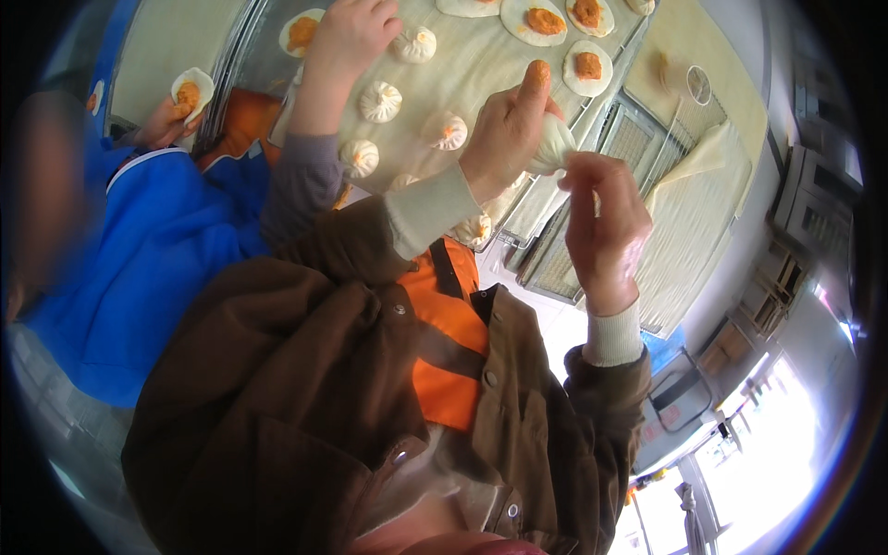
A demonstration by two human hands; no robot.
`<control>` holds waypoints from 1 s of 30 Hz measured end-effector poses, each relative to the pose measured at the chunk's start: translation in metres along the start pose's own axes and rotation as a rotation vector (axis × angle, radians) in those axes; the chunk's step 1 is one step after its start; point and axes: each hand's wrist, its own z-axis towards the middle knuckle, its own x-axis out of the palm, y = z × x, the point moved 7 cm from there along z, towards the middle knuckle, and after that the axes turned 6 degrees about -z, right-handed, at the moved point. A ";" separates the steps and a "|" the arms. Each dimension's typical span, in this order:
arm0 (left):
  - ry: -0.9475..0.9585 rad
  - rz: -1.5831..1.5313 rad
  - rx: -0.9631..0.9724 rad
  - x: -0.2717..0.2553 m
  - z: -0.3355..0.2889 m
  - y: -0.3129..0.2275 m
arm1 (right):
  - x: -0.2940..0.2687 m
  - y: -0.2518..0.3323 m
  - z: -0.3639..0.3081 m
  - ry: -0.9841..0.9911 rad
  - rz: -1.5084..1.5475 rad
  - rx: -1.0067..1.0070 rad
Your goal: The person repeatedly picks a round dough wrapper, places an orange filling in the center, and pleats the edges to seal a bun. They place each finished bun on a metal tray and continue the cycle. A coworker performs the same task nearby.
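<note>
In front of my chest a pale dough bun [553,146] is held up between my two hands. My left hand [504,139] cups it from the left, thumb raised with orange filling smeared on its tip. My right hand [606,222] pinches the bun's gathered edge at its right side. The fingers of my left hand are partly hidden behind the bun. Beyond my hands, flat dough wrappers topped with orange filling, such as this wrapper [588,67], lie on the cloth-covered tray [481,69]. Pleated buns, one of them this bun [446,131], sit to the left of my left hand.
At the left, a person in a blue garment [166,259] holds a filled wrapper [191,95]; another hand [356,32] with a grey-purple sleeve reaches over the tray. Wire racks [592,208] and a cloth-covered tray [703,231] lie to the right. A round strainer [698,85] stands farther back.
</note>
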 end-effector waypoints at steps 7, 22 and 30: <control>-0.144 0.119 0.343 -0.005 -0.009 -0.010 | 0.011 -0.010 -0.006 -0.037 0.077 0.298; 0.187 0.028 0.209 0.004 -0.004 0.006 | 0.009 -0.005 0.006 0.275 -0.462 -0.027; 0.442 -0.418 -0.279 0.021 -0.009 0.027 | -0.007 -0.023 -0.004 0.135 0.291 0.134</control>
